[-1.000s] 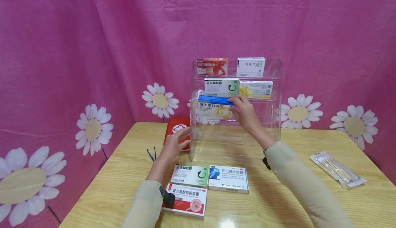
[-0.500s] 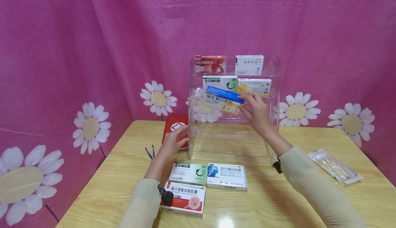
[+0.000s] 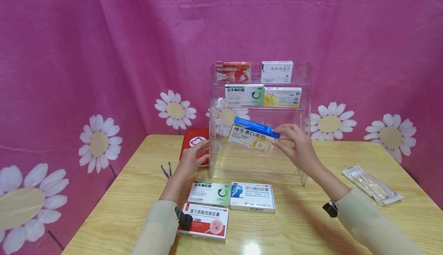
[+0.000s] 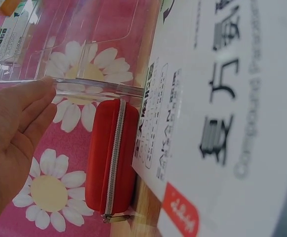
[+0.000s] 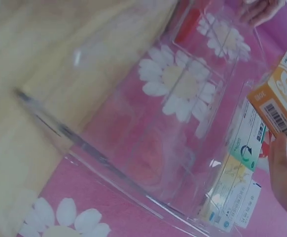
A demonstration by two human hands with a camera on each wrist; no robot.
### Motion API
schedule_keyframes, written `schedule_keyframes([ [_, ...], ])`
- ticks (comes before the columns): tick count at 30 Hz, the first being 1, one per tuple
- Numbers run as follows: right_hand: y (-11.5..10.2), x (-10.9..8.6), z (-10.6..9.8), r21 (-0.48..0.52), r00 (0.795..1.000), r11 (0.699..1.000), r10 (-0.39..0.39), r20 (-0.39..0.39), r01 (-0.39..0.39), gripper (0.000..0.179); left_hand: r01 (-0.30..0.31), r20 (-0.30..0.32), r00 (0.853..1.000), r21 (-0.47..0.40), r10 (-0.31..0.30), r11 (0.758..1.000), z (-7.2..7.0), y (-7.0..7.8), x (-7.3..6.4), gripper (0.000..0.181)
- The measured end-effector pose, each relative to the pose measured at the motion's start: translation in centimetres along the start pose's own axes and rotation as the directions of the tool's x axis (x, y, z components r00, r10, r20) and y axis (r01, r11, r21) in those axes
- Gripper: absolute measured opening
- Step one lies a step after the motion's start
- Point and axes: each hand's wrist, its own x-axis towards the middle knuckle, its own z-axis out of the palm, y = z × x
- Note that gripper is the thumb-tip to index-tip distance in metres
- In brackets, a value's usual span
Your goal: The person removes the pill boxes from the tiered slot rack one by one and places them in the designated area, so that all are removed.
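Observation:
In the head view my right hand (image 3: 297, 144) pinches the right end of a vitamin D drops box (image 3: 252, 135), white with a blue top. The box tilts, its right end lower, in front of the lower tiers of a clear acrylic display rack (image 3: 259, 165). The right wrist view shows the box's orange end (image 5: 274, 114) with a barcode, thumb and fingers at it. My left hand (image 3: 191, 158) rests its straight fingers at the rack's left side; in the left wrist view its fingertips meet the clear edge.
Medicine boxes fill the upper two tiers, among them a red box (image 3: 233, 72). A green-white box (image 3: 209, 194), a blue-white box (image 3: 252, 197) and a red-white box (image 3: 205, 222) lie in front. Also around are a red zip case (image 3: 187, 141), blue tweezers (image 3: 167, 170) and a cotton swab pack (image 3: 372, 185).
My right hand has lifted the vitamin D drops box off the rack's third tier, then brought it forward, down and slightly right, tilting it. The left hand stays at the rack's side.

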Motion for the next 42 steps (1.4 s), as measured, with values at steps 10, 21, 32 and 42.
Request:
schedule_keyframes([
  [10,-1.4,-4.9,-0.7,0.019,0.987,1.000,0.013,0.162,-0.017,0.036,0.009,0.002,1.000,0.010,-0.009,1.000,-0.1,0.2,-0.1,0.054],
  [21,-3.0,-8.8,-1.1,0.176,0.948,0.983,-0.009,0.317,-0.049,0.031,0.010,0.008,1.000,0.012,-0.010,1.000,0.0,0.3,-0.1,0.054],
  [32,-3.8,-10.9,-1.1,0.269,0.860,0.953,-0.020,0.510,-0.138,0.020,0.009,0.012,1.000,-0.003,-0.009,1.000,0.0,0.3,0.0,0.053],
  [42,-4.1,-12.1,-1.0,0.315,0.799,0.924,-0.017,0.601,-0.218,0.020,-0.005,0.004,1.000,0.013,0.005,1.000,0.1,0.2,0.0,0.053],
])
